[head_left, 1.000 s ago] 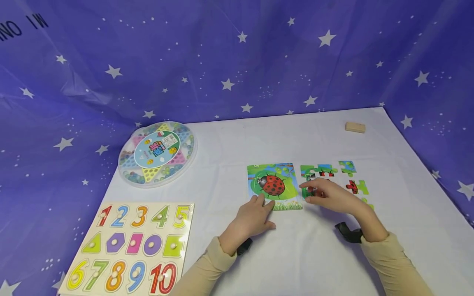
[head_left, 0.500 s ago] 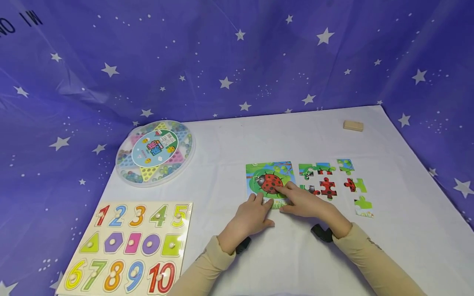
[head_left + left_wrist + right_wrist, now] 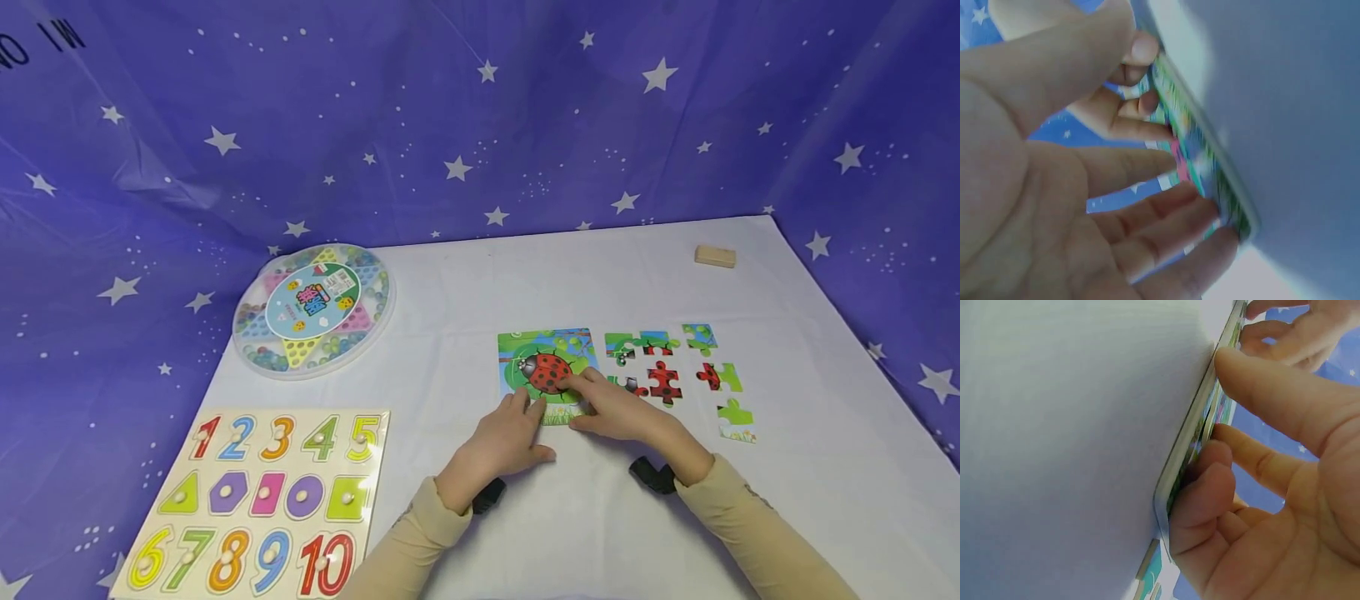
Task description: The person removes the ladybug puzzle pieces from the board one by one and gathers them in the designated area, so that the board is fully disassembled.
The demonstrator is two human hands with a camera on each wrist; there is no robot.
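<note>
A square ladybug picture puzzle (image 3: pixel 555 342) lies flat on the white table. My left hand (image 3: pixel 502 437) rests fingertips on its lower left, fingers fairly straight and thumb spread out over the cloth; the left wrist view shows the fingertips at the board edge (image 3: pixel 1235 194). At its lower right, my right hand (image 3: pixel 618 408) has curled fingers, with index and thumb spanning a grassy puzzle piece (image 3: pixel 561 414), mostly hidden. A thin raised layer (image 3: pixel 1209 422) shows between that thumb and index in the right wrist view. Several loose puzzle pieces (image 3: pixel 663 383) lie right of the board.
A number and shape peg board (image 3: pixel 251 458) fills the front left. Behind it stands a round, clear game box (image 3: pixel 315 308) with marbles. A small wooden block (image 3: pixel 715 256) lies at the back right. Purple starry cloth (image 3: pixel 465 108) hangs behind the table.
My right hand has moved left from above the loose pieces onto the board's lower right, uncovering those pieces. The left hand stays at the lower left, its fingertips shifting slightly.
</note>
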